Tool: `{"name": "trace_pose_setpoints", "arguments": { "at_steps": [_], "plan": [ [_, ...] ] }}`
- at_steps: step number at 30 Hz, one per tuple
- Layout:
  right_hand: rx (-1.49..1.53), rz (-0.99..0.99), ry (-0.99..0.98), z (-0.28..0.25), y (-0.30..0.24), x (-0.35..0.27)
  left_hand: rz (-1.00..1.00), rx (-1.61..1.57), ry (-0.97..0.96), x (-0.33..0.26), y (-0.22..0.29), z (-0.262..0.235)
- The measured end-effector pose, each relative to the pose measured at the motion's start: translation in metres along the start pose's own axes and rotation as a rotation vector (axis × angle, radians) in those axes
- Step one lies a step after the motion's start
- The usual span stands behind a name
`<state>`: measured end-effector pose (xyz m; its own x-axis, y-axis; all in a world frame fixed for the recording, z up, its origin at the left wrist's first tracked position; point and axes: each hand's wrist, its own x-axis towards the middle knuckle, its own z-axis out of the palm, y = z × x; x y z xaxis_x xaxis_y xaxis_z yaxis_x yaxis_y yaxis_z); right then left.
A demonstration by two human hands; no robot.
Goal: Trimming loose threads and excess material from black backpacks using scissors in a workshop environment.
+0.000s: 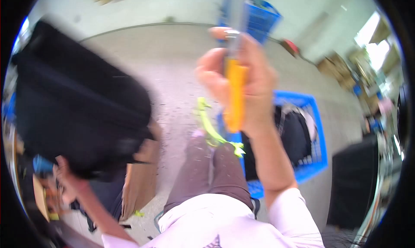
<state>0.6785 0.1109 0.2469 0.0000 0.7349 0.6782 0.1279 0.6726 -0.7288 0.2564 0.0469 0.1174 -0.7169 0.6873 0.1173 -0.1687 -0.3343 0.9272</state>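
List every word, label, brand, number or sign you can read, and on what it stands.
No text is readable.
White shirt: dark print, cut off below, no legible letters.
Yellow-handled knife in the right hand: too blurred to read any marking.
Black bag-like item at the left hand: also blurred.

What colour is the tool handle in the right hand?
The tool handle is orange-yellow; it shows best in the head view, slightly blurred.
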Motion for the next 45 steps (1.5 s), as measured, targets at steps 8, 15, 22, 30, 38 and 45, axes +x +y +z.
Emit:
{"name": "trace_pose_setpoints", "arguments": {
  "at_steps": [8,15,22,30,38,45],
  "plan": [
    [-0.436,0.535,-0.060,-0.098,0.076,-0.208,-0.694,0.451,-0.183,0.161,-0.173,-0.080],
    [-0.851,1.096,0.332,-0.207,0.068,-0.348,0.755,1.405,-0.226,0.009,-0.173,0.075],
    [-1.257,0.965,0.050,-0.313,0.189,-0.402,0.297,1.169,-1.328,-0.228,-0.188,0.165],
    [-1.240,1.246,-0.288,-0.361,0.299,-0.446,0.139,1.386,-1.466,-0.280,-0.200,0.141],
    [-1.108,1.164,-0.148,-0.332,0.260,-0.434,0.195,1.349,-1.457,-0.285,-0.202,0.155],
    [-0.719,0.633,0.070,-0.272,0.083,-0.264,0.644,0.695,-1.465,-0.262,-0.157,0.314]
  ]
}}
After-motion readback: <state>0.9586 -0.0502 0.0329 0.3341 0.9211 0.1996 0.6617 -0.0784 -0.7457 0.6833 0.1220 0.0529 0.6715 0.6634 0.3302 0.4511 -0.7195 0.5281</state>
